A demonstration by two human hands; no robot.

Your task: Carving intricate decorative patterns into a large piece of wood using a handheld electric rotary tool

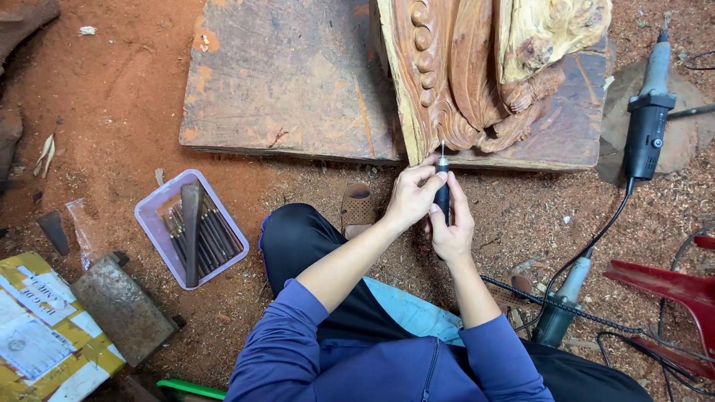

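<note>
We grip the slim rotary tool with both hands: left hand and right hand closed around its dark body, bit pointing up at the lower edge of the wood carving. The carving shows beads and folds already shaped; its pale upper part looks rough. A tray of chisels lies to the left.

A flat yellow package lies in the lower left corner of the frame, carrying white rectangular paper labels and strips of clear tape.
</note>
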